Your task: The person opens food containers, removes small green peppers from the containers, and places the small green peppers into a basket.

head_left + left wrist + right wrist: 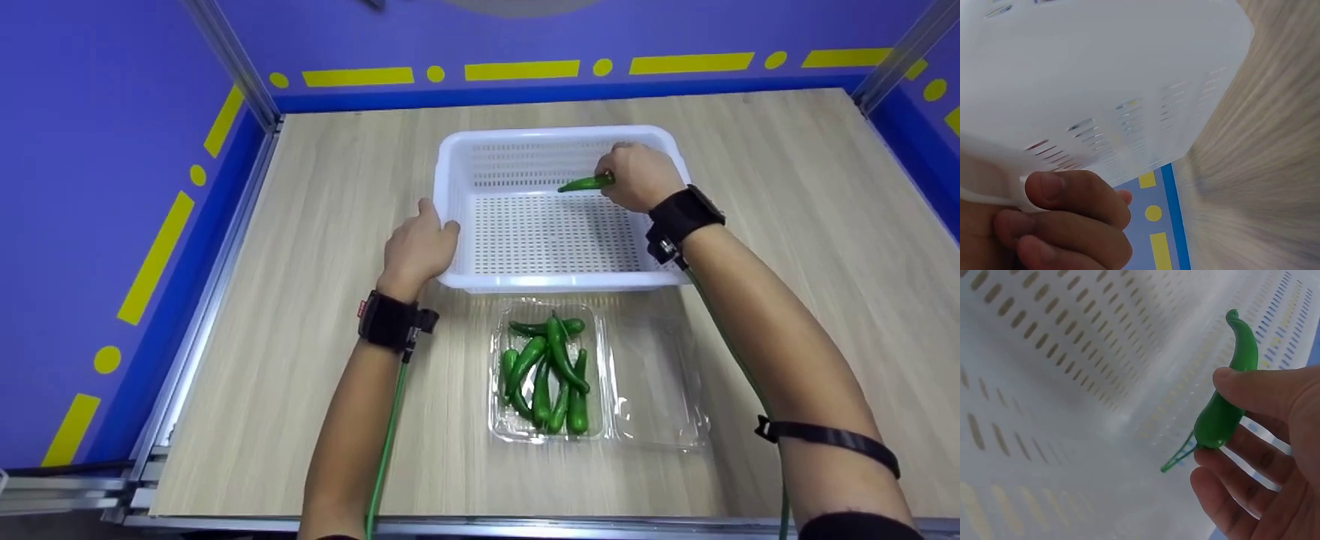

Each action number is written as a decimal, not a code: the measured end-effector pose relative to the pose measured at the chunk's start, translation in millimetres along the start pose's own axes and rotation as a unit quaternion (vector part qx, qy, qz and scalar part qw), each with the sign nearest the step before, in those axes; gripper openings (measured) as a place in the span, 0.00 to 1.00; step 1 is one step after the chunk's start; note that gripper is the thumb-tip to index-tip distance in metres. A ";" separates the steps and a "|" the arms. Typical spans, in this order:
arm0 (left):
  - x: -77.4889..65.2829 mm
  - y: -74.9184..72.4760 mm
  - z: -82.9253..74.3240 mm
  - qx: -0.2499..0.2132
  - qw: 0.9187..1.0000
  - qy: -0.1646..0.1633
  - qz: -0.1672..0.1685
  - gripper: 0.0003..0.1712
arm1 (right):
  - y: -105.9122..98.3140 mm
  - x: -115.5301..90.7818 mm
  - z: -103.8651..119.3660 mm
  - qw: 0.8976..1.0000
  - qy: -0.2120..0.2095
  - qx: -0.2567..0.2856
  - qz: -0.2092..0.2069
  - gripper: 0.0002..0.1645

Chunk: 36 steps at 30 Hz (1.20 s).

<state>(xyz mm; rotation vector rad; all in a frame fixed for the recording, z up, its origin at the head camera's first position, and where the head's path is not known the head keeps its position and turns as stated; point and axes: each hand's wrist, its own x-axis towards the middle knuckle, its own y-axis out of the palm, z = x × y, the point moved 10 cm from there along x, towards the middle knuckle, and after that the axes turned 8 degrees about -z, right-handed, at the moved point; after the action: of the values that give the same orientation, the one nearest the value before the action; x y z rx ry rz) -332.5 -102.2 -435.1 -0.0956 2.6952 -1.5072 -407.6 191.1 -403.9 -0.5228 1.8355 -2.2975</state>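
A white plastic basket [555,281] with slotted walls and floor stands on the table. My left hand [421,244] grips its left rim; in the left wrist view the curled fingers [1081,194] show against the outer wall. Over the basket's right part, my right hand [641,176] holds a green chili pepper [585,184]. The right wrist view shows this pepper [1244,349] pinched between thumb and fingers, a thin green loop at its thick end. No other pepper shows inside the basket.
In front of the basket lies an open clear plastic box [493,390] with several green chili peppers [556,349] in it. Its clear lid [652,382] is folded flat to the right. Blue walls [517,97] with yellow marks border the wooden table [330,225] behind and at the sides.
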 end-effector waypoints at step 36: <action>-1.4 0.2 -0.4 -0.010 1.000 -0.001 0.006 0.35 | 34.8 11.5 -24.2 0.996 0.046 -0.031 0.068 0.13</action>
<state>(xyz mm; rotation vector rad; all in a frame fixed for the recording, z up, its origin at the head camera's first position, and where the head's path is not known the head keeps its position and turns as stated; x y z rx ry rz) -331.1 -101.7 -435.0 -0.0818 2.7044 -1.4762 -430.3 201.2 -440.1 -0.2944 1.9254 -2.2165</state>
